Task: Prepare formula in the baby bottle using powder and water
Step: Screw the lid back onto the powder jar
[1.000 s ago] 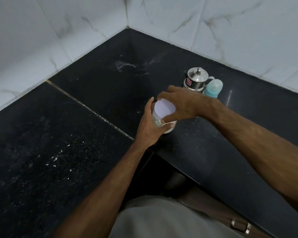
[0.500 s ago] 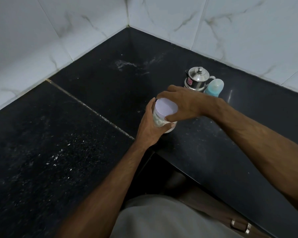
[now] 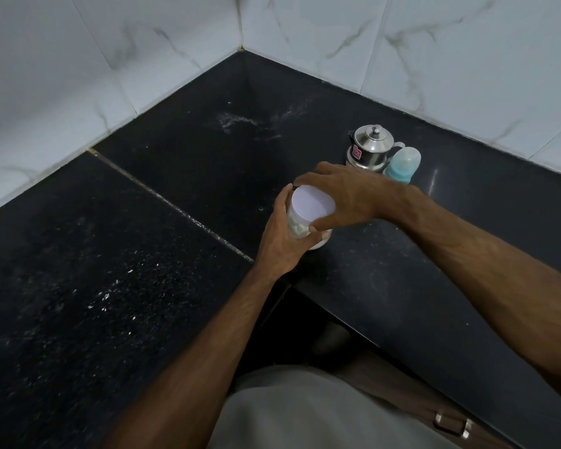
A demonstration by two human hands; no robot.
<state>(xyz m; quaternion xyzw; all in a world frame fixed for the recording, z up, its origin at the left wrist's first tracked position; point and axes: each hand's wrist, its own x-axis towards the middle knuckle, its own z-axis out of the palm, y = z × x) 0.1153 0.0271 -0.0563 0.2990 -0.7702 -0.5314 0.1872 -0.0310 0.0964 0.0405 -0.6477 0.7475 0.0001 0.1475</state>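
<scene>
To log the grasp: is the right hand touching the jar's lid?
Touching. The head view shows the right hand fingers wrapped around the lid rim.

The light here is soft and fairly dim, coming from above, with no hard-edged shadows anywhere. The white marble wall tiles take most of the brightness, greying toward the 9 o'clock edge. The black granite counter soaks light up, glinting only in its speckles, with a thin streak of glare at 2 o'clock beside the baby bottle. The steel kettle carries small highlights on its lid. Focus holds sharp centrally; straight edges bow toward the frame corners, and the forearms loom stretched at 5 o'clock.
</scene>
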